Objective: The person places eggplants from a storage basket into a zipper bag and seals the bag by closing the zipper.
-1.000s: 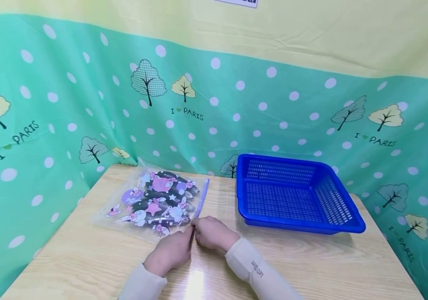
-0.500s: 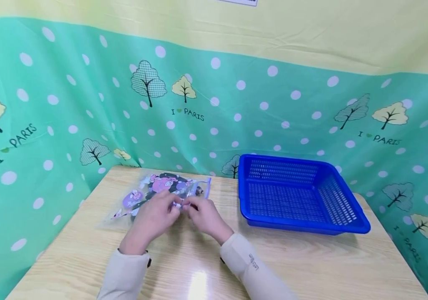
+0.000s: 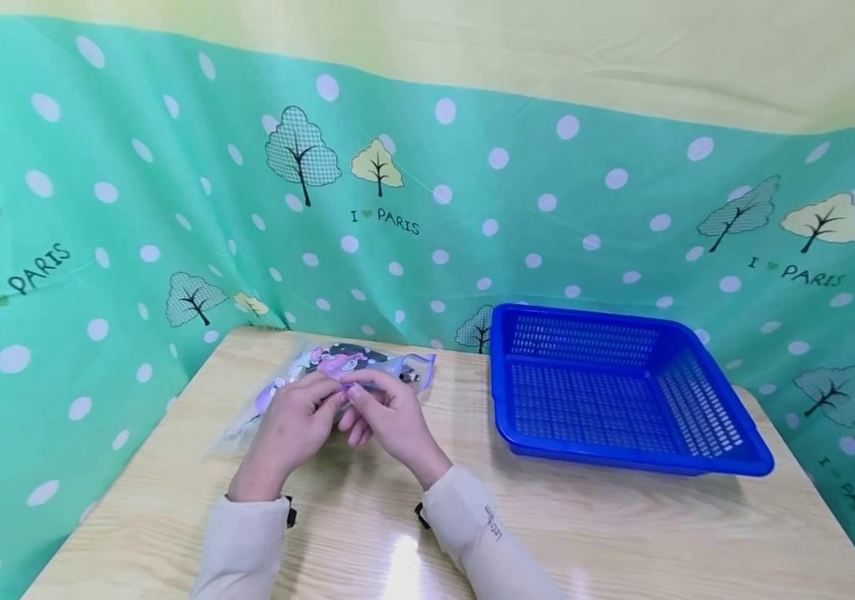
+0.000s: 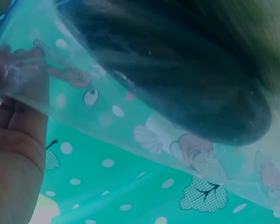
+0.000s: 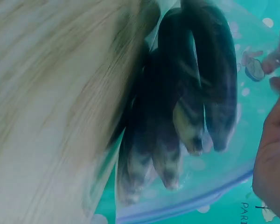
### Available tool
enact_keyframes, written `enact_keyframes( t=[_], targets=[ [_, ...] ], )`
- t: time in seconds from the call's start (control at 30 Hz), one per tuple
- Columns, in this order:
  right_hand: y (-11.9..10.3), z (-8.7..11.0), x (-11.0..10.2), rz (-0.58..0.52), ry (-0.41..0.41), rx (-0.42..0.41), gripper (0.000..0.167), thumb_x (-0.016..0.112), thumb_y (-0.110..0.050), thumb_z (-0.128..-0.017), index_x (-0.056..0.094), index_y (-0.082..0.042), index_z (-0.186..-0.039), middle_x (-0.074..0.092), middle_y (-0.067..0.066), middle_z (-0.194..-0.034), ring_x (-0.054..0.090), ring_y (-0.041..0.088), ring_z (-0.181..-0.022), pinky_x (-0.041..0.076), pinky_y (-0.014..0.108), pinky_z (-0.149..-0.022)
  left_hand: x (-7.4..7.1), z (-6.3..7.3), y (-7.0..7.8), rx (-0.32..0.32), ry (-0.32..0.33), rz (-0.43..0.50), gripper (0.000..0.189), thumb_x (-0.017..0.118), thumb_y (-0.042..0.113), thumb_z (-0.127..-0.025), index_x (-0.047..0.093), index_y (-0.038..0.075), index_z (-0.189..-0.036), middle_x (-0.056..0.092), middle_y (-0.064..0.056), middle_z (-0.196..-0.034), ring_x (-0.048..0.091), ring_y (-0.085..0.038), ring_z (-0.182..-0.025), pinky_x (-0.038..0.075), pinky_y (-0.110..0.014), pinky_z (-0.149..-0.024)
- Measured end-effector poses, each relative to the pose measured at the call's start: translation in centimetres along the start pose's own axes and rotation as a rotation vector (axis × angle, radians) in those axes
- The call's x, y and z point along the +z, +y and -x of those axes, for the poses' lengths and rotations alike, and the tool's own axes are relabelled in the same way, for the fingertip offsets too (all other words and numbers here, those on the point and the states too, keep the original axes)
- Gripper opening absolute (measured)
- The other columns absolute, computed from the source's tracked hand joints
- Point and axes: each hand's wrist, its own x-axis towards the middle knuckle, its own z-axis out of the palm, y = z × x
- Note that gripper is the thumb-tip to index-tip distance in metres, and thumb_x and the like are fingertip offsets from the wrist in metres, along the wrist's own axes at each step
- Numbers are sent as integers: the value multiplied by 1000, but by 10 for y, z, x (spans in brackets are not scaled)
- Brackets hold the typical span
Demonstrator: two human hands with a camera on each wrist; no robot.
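Note:
A clear zip bag (image 3: 262, 404) printed with pink and purple cartoon figures lies at the table's left side, its near edge raised. Through the plastic show several long, dark eggplants (image 5: 217, 79) with paler tapered ends in the right wrist view. One dark eggplant (image 4: 177, 84) fills much of the left wrist view. My left hand (image 3: 288, 433) pinches the bag's near edge between thumb and fingers. Right beside it, my right hand (image 3: 397, 421) pinches the same edge with thumb and forefinger, the other fingers loosely bent. The purple zip strip (image 3: 428, 372) shows beyond the right hand.
A blue plastic basket (image 3: 622, 457) with mesh walls stands to the right of the bag. Both are on a pale wooden table (image 3: 585, 533). Behind hangs a green dotted cloth (image 3: 412, 275) printed with trees, close to the table's far edge.
Both hands have moved up and left from the bag's near right corner to its near edge, which has risen. The view has shifted slightly, with the basket now farther right.

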Motion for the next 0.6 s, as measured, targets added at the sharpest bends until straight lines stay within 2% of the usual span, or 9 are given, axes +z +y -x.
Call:
enact_keyframes(
  t=[0.03, 0.13, 0.27, 0.33, 0.47, 0.6],
  targets=[
    [0, 0, 2, 1, -2, -19, 25, 55, -8, -104, 62, 2, -125, 68, 26, -77, 63, 15, -53, 54, 53, -51, 0, 0, 0, 8, 7, 7, 10, 70, -1, -90, 76, 4, -96, 70, -4, -93, 66, -20, -81, 53, -41, -74],
    [1, -2, 4, 10, 13, -41, 22, 54, -8, -105, 62, 4, -122, 68, 27, -77, 62, 14, -51, 49, 65, -53, -1, 1, 0, 45, 55, 20, 13, 73, -4, -86, 78, 2, -97, 72, -5, -92, 69, -21, -84, 55, -40, -75],
    [8, -3, 2, 39, 38, -76, 21, 53, -8, -105, 63, 3, -120, 68, 26, -76, 61, 14, -50, 49, 63, -51, 2, 0, -1, 85, 129, 36, 15, 75, -8, -82, 79, 0, -94, 73, -6, -89, 70, -21, -81, 56, -37, -71],
    [12, -3, 1, 59, 57, -86, 21, 53, -9, -105, 63, 3, -119, 68, 25, -75, 61, 15, -50, 50, 61, -50, 3, 0, -1, 78, 151, 48, 15, 75, -9, -82, 79, 1, -93, 74, -6, -89, 70, -20, -79, 56, -37, -68],
    [17, -3, -5, 93, 91, -75, 19, 54, -10, -105, 64, 1, -117, 68, 22, -72, 62, 21, -49, 52, 58, -49, 3, -1, -1, 53, 184, 71, 17, 73, -12, -81, 79, 1, -91, 74, -6, -90, 71, -22, -82, 56, -37, -71],
    [21, -4, -12, 119, 100, -60, 19, 56, -12, -105, 66, -2, -118, 68, 21, -73, 63, 32, -51, 52, 60, -51, 2, -2, -1, 58, 209, 105, 19, 73, -15, -79, 78, 0, -90, 74, -6, -89, 71, -22, -80, 53, -24, -71]
  ],
)
